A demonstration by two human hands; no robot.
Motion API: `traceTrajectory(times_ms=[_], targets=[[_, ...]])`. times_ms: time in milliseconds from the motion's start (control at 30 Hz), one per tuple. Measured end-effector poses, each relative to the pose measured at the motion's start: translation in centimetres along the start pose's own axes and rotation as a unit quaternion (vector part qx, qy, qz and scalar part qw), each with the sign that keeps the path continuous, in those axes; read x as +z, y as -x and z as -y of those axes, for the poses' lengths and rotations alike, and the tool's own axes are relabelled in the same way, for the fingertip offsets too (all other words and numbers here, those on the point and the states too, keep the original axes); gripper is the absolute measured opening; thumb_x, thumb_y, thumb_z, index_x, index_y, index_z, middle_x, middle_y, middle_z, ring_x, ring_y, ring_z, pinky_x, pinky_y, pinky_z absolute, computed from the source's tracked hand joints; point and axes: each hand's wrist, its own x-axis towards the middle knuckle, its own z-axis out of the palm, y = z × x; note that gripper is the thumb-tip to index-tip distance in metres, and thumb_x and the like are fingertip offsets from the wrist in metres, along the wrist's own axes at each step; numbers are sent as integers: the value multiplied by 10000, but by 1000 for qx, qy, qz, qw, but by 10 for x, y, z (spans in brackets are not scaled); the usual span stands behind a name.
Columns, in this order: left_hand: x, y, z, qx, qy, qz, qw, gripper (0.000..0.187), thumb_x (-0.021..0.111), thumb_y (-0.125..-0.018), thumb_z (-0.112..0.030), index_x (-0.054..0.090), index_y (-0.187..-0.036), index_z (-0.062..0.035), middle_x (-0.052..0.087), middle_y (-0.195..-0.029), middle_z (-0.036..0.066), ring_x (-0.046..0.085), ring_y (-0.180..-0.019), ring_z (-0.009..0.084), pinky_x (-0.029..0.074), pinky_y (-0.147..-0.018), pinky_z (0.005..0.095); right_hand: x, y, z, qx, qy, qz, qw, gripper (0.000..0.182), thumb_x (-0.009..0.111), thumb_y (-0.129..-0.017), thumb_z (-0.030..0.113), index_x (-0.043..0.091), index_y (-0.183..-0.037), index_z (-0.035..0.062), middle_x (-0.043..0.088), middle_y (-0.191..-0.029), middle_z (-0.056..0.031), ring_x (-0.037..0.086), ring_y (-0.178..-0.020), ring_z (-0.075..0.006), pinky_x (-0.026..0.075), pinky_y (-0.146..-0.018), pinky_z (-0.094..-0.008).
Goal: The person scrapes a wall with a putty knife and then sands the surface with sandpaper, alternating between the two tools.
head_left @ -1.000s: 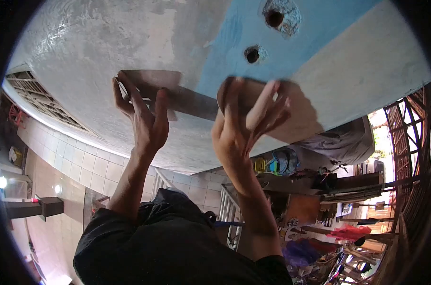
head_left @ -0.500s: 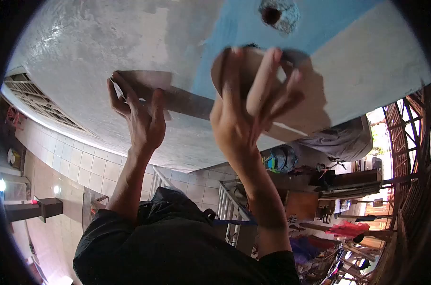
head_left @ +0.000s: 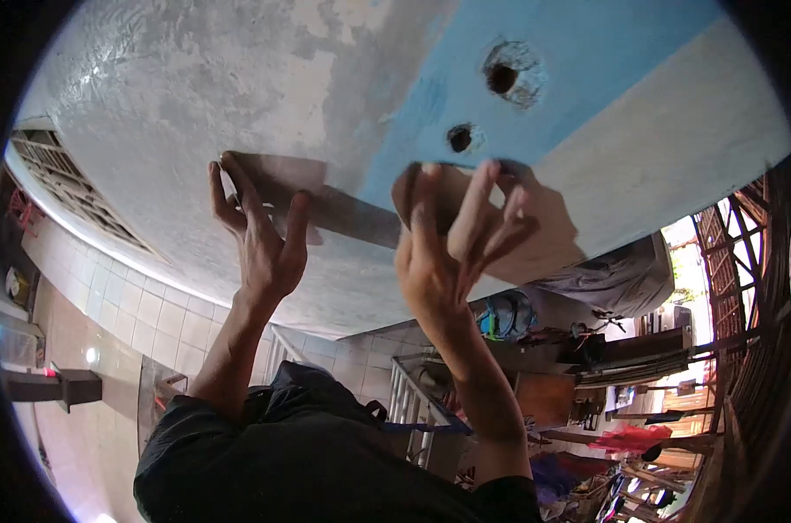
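A painted wall [head_left: 264, 96], patchy grey with a blue band [head_left: 456, 96], fills the upper view. My left hand [head_left: 269, 253] rests its fingertips on the grey part, fingers spread and nothing seen in them. Under the fingers of my right hand [head_left: 439, 261] a thin brownish sheet like sandpaper [head_left: 406, 193] is held against the wall, at the blue band's lower end. The fingers cover most of this sheet. Just above them is a small hole [head_left: 460, 137], with a larger chipped hole [head_left: 502, 78] higher up. Both hands cast shadows on the wall.
A vent grille [head_left: 73, 183] sits in the wall at left. White railings [head_left: 406, 392] stand below, over a tiled surface [head_left: 164, 327]. At right are a covered vehicle-like shape [head_left: 617, 275], a wooden cabinet [head_left: 548, 392], hanging cloths [head_left: 631, 438] and bamboo framework [head_left: 726, 279].
My right hand has slid down the wall with the sheet, uncovering the small hole. My left hand stays at about the same spot. The view has tilted up a little.
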Motion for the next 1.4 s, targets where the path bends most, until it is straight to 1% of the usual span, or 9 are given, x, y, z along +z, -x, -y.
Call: traceTrajectory(times_ms=[167,433,700,800,967,1100,1200,1333,1400], targets=[[1,1,-3,-11,6,11,1000,815,477,-924,-365,-7,-1422,63,-133,-1439,287,-18,-1331,431,173,-1065,516,-14,-24,5,-1,16,15,1000,373,536,-871,200,565,-1243,176,235,-1457,-242,116,-1336,-506,15,-985,-710],[1,1,-1,-2,26,-2,1000,794,490,-929,-319,-20,-1438,13,-90,-1445,304,1,-1345,413,148,-1078,513,-17,-45,6,16,-25,-20,999,409,616,-840,232,569,-1246,219,296,-1459,-147,102,-1369,-437,-39,-988,-724],[0,3,-4,-3,6,-2,1000,838,527,-911,-327,-26,-1435,22,-95,-1448,305,7,-1344,417,138,-1083,503,-22,-33,7,12,7,20,1000,339,553,-870,219,601,-1206,207,233,-1467,-210,148,-1333,-498,27,-966,-721],[-1,2,-3,8,2,12,1000,864,546,-899,-328,-25,-1421,55,-90,-1437,313,-18,-1338,427,156,-1073,514,-13,-43,6,45,-52,-34,997,438,614,-827,194,560,-1251,292,250,-1487,-125,122,-1364,-440,-45,-957,-744],[-11,4,-1,5,-67,64,996,893,556,-885,-333,-20,-1398,117,-111,-1415,321,-15,-1321,455,205,-1055,510,3,11,6,52,-30,-11,998,472,606,-842,221,510,-1297,303,234,-1488,-141,136,-1365,-424,-58,-981,-726],[7,5,0,0,21,13,1000,908,558,-879,-345,-29,-1399,112,-125,-1407,318,-3,-1328,453,215,-1057,504,-10,-43,16,55,-36,-50,997,424,597,-848,233,545,-1267,273,244,-1483,-143,158,-1360,-427,-71,-979,-724],[1,7,-1,-16,-2,40,999,917,559,-876,-354,-29,-1392,125,-128,-1409,317,63,-1301,448,236,-1043,495,2,0,12,58,-44,-19,997,403,576,-860,228,551,-1262,251,229,-1488,-150,169,-1355,-434,-73,-977,-725],[1,10,2,20,-46,28,998,918,562,-873,-351,-27,-1395,122,-136,-1410,320,160,-1231,431,288,-1000,487,-4,6,4,14,17,14,1000,357,494,-896,204,561,-1241,144,197,-1461,-267,203,-1310,-514,56,-982,-705],[9,8,6,28,-24,14,999,919,564,-872,-353,-25,-1397,119,-141,-1410,320,170,-1218,427,297,-992,490,-6,-7,6,24,7,-3,1000,353,487,-897,203,565,-1237,142,195,-1460,-266,177,-1321,-508,40,-989,-698]])
